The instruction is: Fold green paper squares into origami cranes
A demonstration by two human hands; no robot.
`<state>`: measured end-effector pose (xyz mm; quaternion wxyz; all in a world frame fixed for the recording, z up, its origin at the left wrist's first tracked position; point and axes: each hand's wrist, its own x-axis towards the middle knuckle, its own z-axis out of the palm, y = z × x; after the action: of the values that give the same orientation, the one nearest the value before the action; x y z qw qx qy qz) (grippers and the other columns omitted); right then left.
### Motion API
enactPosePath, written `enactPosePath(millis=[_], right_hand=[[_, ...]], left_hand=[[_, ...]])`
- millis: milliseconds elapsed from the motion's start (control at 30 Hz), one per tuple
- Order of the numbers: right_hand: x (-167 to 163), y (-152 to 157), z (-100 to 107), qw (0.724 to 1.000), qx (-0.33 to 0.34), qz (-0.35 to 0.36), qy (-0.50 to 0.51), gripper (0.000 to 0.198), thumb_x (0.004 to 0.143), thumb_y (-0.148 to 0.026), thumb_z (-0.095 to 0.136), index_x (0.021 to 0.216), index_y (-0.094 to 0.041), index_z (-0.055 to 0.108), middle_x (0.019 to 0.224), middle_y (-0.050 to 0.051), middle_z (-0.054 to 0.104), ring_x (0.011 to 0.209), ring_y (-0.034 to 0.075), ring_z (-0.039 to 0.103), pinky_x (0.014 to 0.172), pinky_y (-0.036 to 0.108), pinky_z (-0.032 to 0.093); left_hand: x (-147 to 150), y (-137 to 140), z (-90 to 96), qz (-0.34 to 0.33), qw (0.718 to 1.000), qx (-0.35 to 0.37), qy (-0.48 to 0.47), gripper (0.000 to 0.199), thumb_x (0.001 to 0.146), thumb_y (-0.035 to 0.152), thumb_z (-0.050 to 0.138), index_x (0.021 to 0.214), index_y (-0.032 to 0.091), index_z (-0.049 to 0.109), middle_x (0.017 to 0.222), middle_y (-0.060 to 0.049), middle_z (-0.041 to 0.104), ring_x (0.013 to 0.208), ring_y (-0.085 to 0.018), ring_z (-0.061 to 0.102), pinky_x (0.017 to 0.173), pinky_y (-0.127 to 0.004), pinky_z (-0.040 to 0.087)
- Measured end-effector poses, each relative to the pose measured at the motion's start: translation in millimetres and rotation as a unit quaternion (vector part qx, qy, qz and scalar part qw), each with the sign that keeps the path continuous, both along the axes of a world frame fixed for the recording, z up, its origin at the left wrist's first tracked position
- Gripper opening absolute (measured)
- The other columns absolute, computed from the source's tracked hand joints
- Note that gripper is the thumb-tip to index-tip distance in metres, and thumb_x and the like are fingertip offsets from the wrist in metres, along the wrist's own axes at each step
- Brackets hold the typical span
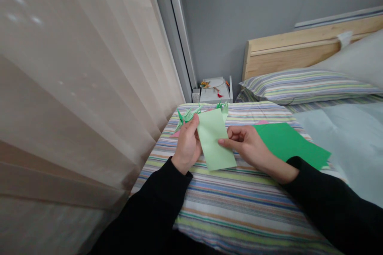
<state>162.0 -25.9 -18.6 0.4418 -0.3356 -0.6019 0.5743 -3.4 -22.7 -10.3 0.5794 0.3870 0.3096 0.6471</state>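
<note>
Holding the pale-green paper rectangle point(217, 141) by opposite sides, apparently to keep it flat above the striped cloth point(233, 207); the darker green sheet point(289, 141) lies rightward, likely leaving working room. Left hand point(188, 146): thumb and fingers closed on the upper left edge. Right hand point(251, 143): thumb and curled index pinch the right edge.

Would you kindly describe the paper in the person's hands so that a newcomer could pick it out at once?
Start at the striped cloth and find the left hand and right hand above it. Between them they hold a pale green, oblong paper. It is lighter than the dark green sheet to its right, and flat, unlike the spiky folded pieces behind it.
</note>
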Motion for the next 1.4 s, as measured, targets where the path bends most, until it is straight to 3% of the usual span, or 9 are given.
enactPosePath(millis=[167,333,467,633,700,867,1067,1200,1400], right_hand=[[2,2,-2,0.999,-0.004,-0.046,-0.008,0.042,0.071,-0.049,0.081,0.06,-0.022,0.05,0.056,-0.004,0.051,0.052,0.011,0.043,0.051,0.027,0.031],[6,10,1,0.995,0.048,-0.065,-0.053,0.036,0.075,-0.043,0.076,0.058,-0.02,0.054,0.058,-0.003,0.051,0.056,0.012,0.044,0.055,0.028,0.032],[11,15,9,0.988,0.066,-0.139,-0.028,0.029,0.068,-0.04,0.082,0.08,-0.019,0.067,0.076,0.002,0.066,0.07,0.017,0.057,0.064,0.03,0.043],[16,16,15,0.998,-0.035,-0.041,-0.034,0.029,0.065,-0.041,0.084,0.069,-0.016,0.07,0.065,0.002,0.066,0.058,0.013,0.054,0.056,0.028,0.04],[18,17,14,0.997,-0.056,-0.032,-0.03,0.027,0.064,-0.038,0.084,0.066,-0.015,0.07,0.061,0.002,0.065,0.055,0.012,0.052,0.054,0.027,0.038],[24,23,12,0.995,0.005,-0.066,-0.077,0.023,0.067,-0.035,0.083,0.062,-0.016,0.07,0.058,0.001,0.063,0.052,0.012,0.05,0.051,0.027,0.036],[29,21,16,0.99,-0.023,0.048,-0.134,0.016,0.07,-0.03,0.08,0.063,-0.016,0.074,0.056,0.002,0.063,0.049,0.012,0.05,0.047,0.026,0.036],[24,19,14,0.994,-0.026,0.016,-0.101,0.019,0.071,-0.033,0.079,0.063,-0.017,0.073,0.056,0.001,0.063,0.048,0.011,0.049,0.047,0.026,0.037],[16,20,11,0.995,-0.03,-0.068,-0.064,0.023,0.068,-0.036,0.08,0.061,-0.016,0.07,0.056,0.001,0.061,0.049,0.011,0.049,0.046,0.025,0.037]], left_hand=[[-1,-3,1.5,-0.009,0.998,-0.026,0.047,0.03,0.074,0.04,0.085,0.077,0.013,0.073,0.082,-0.009,0.079,0.087,-0.028,0.076,0.079,-0.038,0.061],[-1,0,0.9,-0.011,0.998,-0.043,0.034,0.027,0.074,0.038,0.085,0.081,0.013,0.076,0.081,-0.009,0.079,0.083,-0.027,0.076,0.078,-0.037,0.06],[-2,0,-1.6,-0.067,0.992,-0.091,0.064,0.027,0.075,0.037,0.084,0.08,0.012,0.077,0.079,-0.01,0.079,0.07,-0.023,0.073,0.069,-0.033,0.057],[-3,-5,-4.8,-0.204,0.958,-0.14,0.145,0.029,0.072,0.039,0.086,0.072,0.011,0.077,0.072,-0.011,0.077,0.058,-0.018,0.068,0.058,-0.027,0.05],[-3,-6,-5.5,-0.225,0.949,-0.149,0.161,0.03,0.071,0.04,0.087,0.073,0.012,0.077,0.072,-0.01,0.076,0.057,-0.016,0.067,0.057,-0.026,0.05],[-3,-6,-6.8,-0.225,0.944,-0.149,0.191,0.034,0.073,0.044,0.086,0.077,0.012,0.077,0.075,-0.01,0.077,0.063,-0.016,0.069,0.061,-0.025,0.053],[-5,-10,-8.1,-0.301,0.913,-0.152,0.229,0.031,0.075,0.042,0.084,0.074,0.012,0.077,0.077,-0.01,0.077,0.064,-0.017,0.07,0.06,-0.025,0.054],[-4,-9,-9.9,-0.295,0.915,-0.161,0.221,0.029,0.076,0.041,0.083,0.076,0.013,0.078,0.08,-0.011,0.078,0.067,-0.018,0.071,0.065,-0.027,0.056],[-4,-8,-8.8,-0.27,0.917,-0.178,0.233,0.034,0.071,0.045,0.085,0.076,0.012,0.077,0.077,-0.012,0.076,0.063,-0.019,0.07,0.058,-0.027,0.051]])
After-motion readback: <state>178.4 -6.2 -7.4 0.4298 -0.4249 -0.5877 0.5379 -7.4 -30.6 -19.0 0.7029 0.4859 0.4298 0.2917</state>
